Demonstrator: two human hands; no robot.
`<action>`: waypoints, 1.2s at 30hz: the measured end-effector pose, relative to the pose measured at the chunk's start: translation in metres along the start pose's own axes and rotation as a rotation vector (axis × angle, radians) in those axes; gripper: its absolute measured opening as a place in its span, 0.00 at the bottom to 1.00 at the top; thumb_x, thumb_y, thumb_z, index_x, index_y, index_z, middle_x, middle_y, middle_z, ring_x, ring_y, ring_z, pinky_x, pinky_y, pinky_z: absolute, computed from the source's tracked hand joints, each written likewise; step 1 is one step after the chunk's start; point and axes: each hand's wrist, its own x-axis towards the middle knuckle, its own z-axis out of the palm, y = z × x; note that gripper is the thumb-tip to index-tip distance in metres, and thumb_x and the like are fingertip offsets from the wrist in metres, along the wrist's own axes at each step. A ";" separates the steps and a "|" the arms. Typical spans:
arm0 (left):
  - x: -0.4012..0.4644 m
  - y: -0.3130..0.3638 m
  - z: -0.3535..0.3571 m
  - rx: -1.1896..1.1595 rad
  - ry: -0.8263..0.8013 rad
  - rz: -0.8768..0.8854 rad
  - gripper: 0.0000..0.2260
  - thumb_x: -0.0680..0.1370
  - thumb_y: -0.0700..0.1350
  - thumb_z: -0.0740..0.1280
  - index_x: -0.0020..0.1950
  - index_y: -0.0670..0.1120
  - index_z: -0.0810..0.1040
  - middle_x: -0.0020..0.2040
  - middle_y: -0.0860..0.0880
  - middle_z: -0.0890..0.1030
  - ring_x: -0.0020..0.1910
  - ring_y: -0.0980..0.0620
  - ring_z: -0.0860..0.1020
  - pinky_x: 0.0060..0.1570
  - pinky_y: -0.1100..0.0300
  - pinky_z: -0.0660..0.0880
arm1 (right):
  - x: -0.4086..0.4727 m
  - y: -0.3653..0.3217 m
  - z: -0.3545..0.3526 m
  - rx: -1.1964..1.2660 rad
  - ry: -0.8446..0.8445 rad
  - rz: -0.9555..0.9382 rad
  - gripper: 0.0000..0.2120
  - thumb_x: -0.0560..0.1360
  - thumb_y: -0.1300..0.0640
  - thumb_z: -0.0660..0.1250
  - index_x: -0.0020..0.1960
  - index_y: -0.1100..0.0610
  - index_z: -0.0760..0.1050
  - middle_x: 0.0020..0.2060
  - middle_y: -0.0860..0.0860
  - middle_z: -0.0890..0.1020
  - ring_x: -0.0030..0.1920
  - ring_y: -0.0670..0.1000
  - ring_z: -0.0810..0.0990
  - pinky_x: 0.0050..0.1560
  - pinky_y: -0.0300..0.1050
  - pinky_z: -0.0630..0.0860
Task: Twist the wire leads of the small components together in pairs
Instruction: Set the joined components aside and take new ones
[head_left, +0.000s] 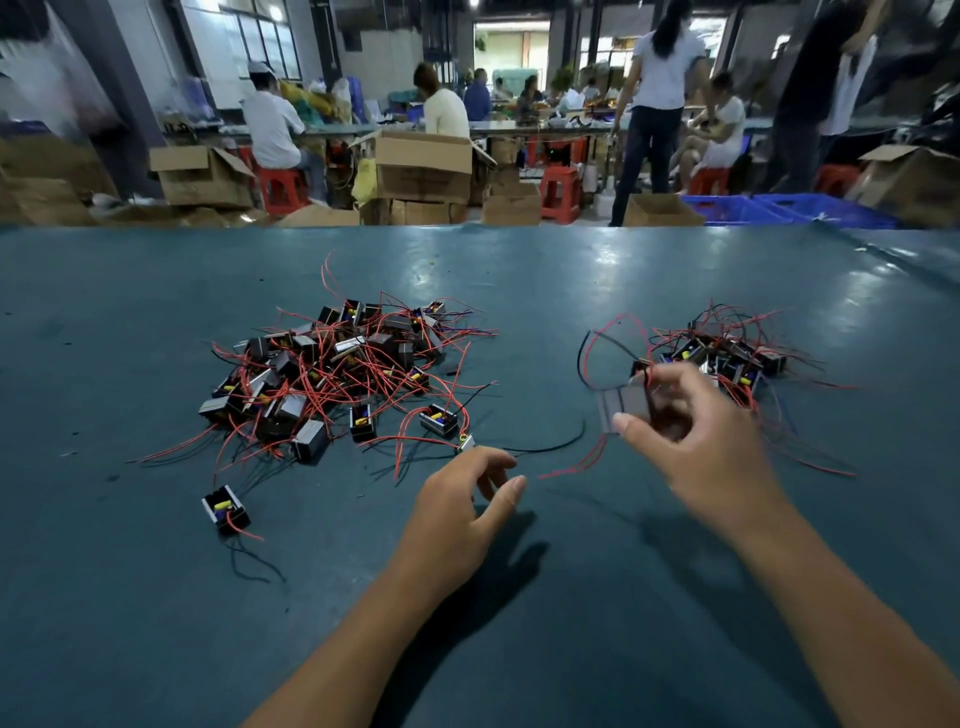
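While left hand (470, 499) loosely curled, right hand (696, 431) around component (626, 402).

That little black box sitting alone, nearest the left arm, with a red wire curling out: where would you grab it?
Probably by the lone component's two long black side walls, pinched from above. It lies apart from the big pile with its open top facing up, so the walls are exposed, and its red and black leads trail toward the worker, clear of a pinch across the box.

On a teal table (156, 597), the right hand (696, 436) gripped blurred small components (626, 405) beside a smaller wired pile (727, 353). The left hand (462, 499) hovered with fingers loosely curled, near a large pile (332, 364) of red-wired components.
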 end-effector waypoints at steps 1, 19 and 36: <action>0.000 -0.001 0.000 0.005 0.001 0.004 0.08 0.79 0.51 0.68 0.55 0.49 0.79 0.43 0.58 0.79 0.44 0.60 0.77 0.42 0.72 0.67 | 0.011 0.000 -0.008 -0.130 0.025 -0.053 0.17 0.69 0.52 0.76 0.54 0.46 0.73 0.40 0.42 0.82 0.43 0.41 0.81 0.45 0.33 0.76; 0.002 0.000 -0.003 -0.040 0.053 -0.022 0.03 0.79 0.43 0.69 0.52 0.47 0.80 0.39 0.59 0.77 0.39 0.62 0.75 0.39 0.74 0.66 | 0.129 0.110 -0.017 -1.022 -0.301 0.343 0.30 0.78 0.41 0.63 0.67 0.64 0.67 0.68 0.62 0.70 0.70 0.61 0.67 0.66 0.60 0.69; 0.015 -0.014 -0.012 -0.180 0.360 -0.241 0.12 0.75 0.42 0.67 0.33 0.47 0.67 0.27 0.54 0.68 0.28 0.56 0.64 0.30 0.61 0.61 | 0.097 -0.068 0.171 -0.723 -0.716 -0.385 0.08 0.79 0.53 0.63 0.54 0.56 0.77 0.50 0.54 0.81 0.50 0.56 0.79 0.44 0.47 0.75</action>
